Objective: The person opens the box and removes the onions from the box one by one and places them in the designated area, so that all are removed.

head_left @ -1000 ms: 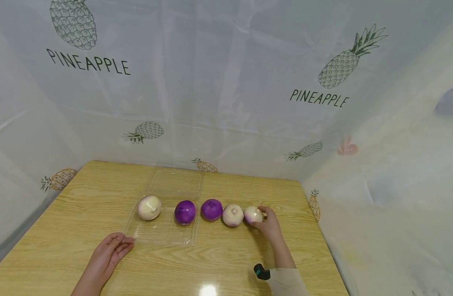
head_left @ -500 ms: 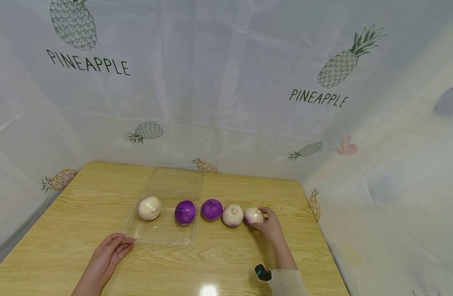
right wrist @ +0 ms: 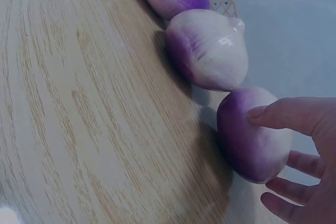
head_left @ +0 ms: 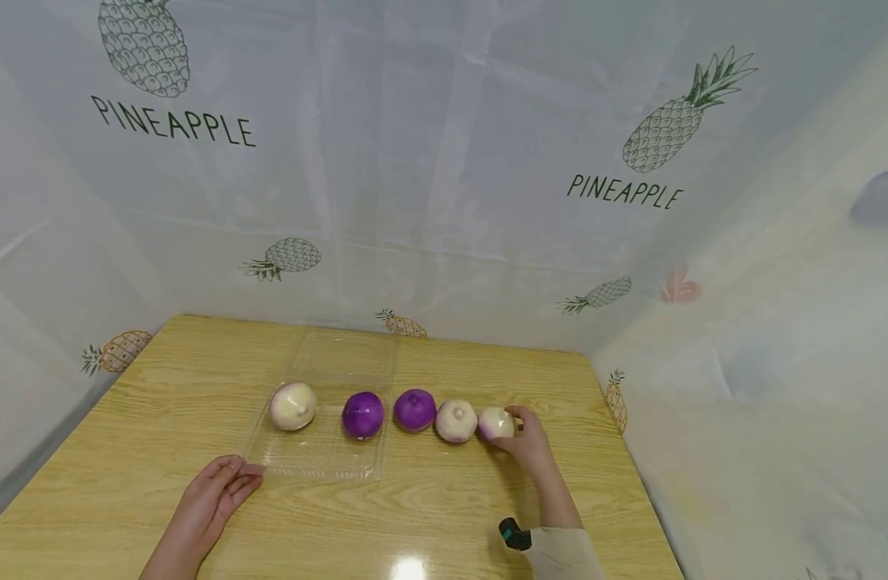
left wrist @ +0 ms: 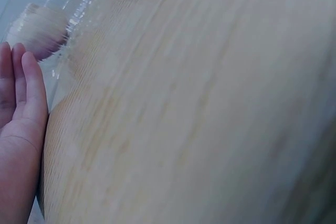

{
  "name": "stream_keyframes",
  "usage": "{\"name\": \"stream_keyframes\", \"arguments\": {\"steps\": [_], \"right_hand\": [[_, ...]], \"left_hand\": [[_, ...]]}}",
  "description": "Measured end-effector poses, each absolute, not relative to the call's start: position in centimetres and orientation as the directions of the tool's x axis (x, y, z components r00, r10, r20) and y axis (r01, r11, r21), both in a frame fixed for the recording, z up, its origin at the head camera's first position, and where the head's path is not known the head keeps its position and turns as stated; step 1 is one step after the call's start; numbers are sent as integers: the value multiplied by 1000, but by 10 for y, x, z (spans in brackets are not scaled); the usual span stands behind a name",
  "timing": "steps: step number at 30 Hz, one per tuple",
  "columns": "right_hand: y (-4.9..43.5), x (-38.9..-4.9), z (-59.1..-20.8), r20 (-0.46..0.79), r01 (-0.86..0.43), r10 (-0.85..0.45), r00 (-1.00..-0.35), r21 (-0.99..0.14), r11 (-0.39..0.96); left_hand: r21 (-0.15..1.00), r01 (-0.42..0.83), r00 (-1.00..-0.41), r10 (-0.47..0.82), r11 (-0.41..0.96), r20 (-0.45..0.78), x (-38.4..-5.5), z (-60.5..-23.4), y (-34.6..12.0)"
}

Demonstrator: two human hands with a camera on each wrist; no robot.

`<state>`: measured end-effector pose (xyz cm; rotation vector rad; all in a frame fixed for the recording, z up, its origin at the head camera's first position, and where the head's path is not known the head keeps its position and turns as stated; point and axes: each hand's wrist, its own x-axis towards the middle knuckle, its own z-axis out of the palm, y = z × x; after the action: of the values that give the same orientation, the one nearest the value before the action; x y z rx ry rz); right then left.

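My right hand [head_left: 531, 443] holds the rightmost turnip [head_left: 496, 423], white on top and purple lower down. In the right wrist view the thumb presses the purple side of this turnip [right wrist: 252, 140], with the fingers at its far side. A white turnip [head_left: 456, 421] and a purple turnip [head_left: 415, 410] stand in a row to its left. At the left, a clear plastic clamshell box [head_left: 321, 463] lies with its lid back, bearing a white turnip [head_left: 293, 406] and a purple turnip [head_left: 363, 416]. My left hand [head_left: 210, 495] touches the box's near left corner with fairly straight fingers.
Everything rests on a wood-grain table [head_left: 328, 532]. A pale curtain [head_left: 429, 201] printed with pineapples hangs behind and beside it. A small black device [head_left: 514, 534] sits at the right wrist by the sleeve [head_left: 566, 552].
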<state>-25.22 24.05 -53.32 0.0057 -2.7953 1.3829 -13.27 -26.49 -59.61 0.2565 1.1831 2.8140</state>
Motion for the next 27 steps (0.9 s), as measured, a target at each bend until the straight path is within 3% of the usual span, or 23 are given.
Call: {"name": "stream_keyframes", "arguments": {"steps": [14, 27], "right_hand": [[233, -244, -516, 41, -33, -1, -999, -792, 609], [173, -231, -486, 83, -127, -106, -991, -842, 524]], "left_hand": [[706, -14, -985, 131, -708, 113, -131, -595, -265], [729, -25, -989, 125, -684, 83, -130, -593, -264]]}}
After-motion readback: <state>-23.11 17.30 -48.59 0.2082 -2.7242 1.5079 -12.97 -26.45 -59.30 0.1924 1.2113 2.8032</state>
